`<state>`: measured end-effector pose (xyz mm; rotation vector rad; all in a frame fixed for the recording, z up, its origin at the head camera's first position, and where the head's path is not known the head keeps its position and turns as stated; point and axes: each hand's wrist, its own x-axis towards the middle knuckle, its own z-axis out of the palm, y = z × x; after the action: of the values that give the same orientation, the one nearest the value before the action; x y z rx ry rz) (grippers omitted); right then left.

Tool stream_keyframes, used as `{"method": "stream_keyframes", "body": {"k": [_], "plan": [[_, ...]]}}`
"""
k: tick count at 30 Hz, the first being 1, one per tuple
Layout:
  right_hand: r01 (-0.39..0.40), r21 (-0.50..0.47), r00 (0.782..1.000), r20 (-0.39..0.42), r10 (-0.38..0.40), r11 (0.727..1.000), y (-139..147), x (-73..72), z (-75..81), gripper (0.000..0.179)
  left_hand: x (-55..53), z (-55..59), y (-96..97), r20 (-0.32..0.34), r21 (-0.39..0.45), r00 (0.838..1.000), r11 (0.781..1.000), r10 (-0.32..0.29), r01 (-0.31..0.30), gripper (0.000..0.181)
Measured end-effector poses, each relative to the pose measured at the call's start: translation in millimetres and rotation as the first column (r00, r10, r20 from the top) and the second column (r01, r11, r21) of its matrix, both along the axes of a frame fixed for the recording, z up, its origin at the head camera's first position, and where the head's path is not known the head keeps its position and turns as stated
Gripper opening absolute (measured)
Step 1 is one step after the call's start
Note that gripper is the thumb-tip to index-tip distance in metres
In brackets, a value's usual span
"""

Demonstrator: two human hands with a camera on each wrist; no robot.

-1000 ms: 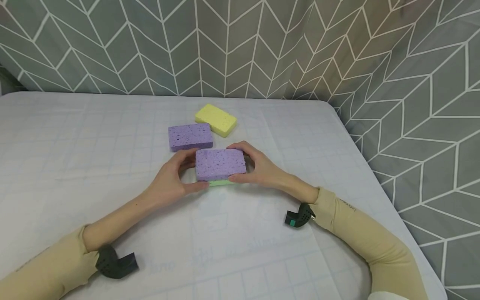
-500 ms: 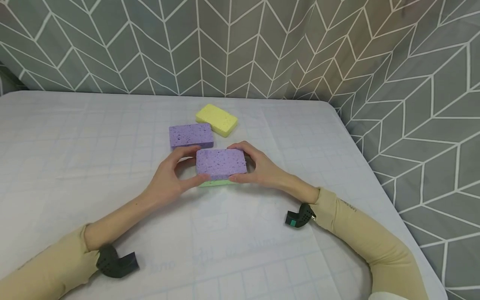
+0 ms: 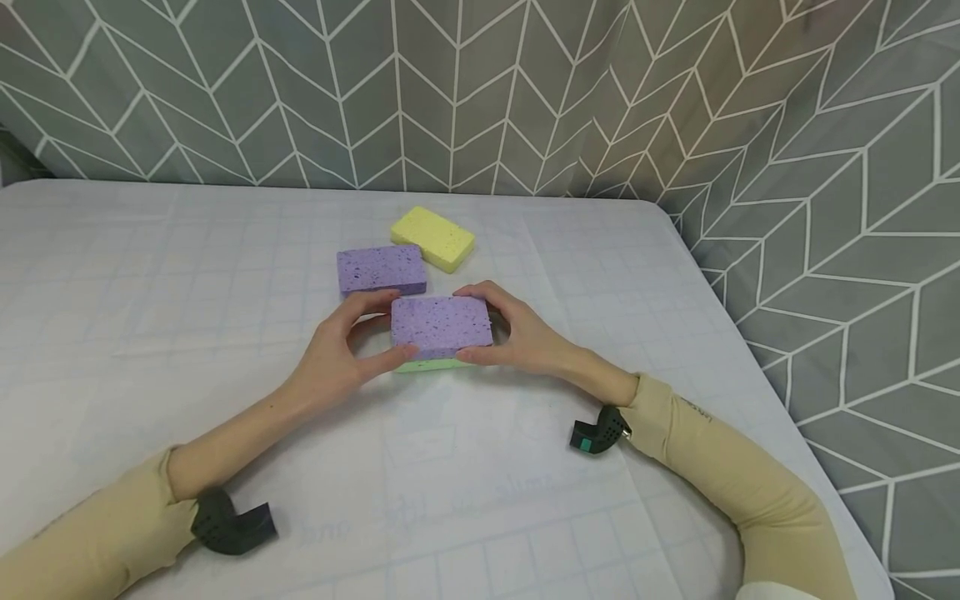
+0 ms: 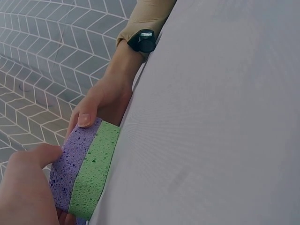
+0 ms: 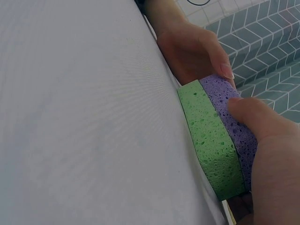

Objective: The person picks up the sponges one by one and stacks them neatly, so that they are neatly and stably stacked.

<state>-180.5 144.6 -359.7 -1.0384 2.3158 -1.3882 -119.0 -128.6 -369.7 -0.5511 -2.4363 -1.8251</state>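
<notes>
In the head view a light purple sponge lies flat on a green sponge, and the two make a stack on the white table. My left hand pinches the purple sponge's left end, thumb at the front and fingers at the back. At the other end my right hand holds it the same way. The left wrist view shows the edges of the green sponge and purple sponge roughly lined up. Parts of the fingers behind the stack are hidden.
Behind the stack, to the left, lies a darker purple sponge, close to my left fingertips. A yellow sponge sits farther back, slanted against its corner. A patterned grey curtain borders the table at the back and right.
My left hand has shifted slightly, its thumb moving up from the green sponge's front edge onto the purple sponge. The right hand and the stack stay put.
</notes>
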Motion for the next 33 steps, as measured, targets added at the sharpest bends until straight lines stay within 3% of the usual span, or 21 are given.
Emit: {"method": "stream_keyframes", "body": {"k": [9, 17, 26, 33], "plan": [[0.002, -0.009, 1.000, -0.009, -0.002, 1.000, 1, -2.0, -1.2, 0.067, -2.8, 6.5, -1.6, -0.003, 0.053, 1.000, 0.998, 0.018, -0.017, 0.053], [-0.001, -0.007, 1.000, -0.018, 0.001, 1.000, 0, -3.7, -0.5, 0.067, -11.6, 12.9, -7.6, -0.070, 0.100, 0.996, 0.994, 0.057, -0.050, 0.045], [0.007, -0.008, 1.000, -0.013, -0.007, 1.000, 0, -1.6, 0.3, 0.068, -24.4, 14.4, -23.5, -0.106, 0.133, 0.983, 0.982, 0.151, -0.136, 0.045], [0.006, 0.002, 1.000, -0.003, -0.006, 1.000, 0, -0.3, -1.5, 0.067, -32.9, 14.4, -35.2, -0.102, 0.088, 0.970, 0.973, 0.221, -0.212, 0.049]]}}
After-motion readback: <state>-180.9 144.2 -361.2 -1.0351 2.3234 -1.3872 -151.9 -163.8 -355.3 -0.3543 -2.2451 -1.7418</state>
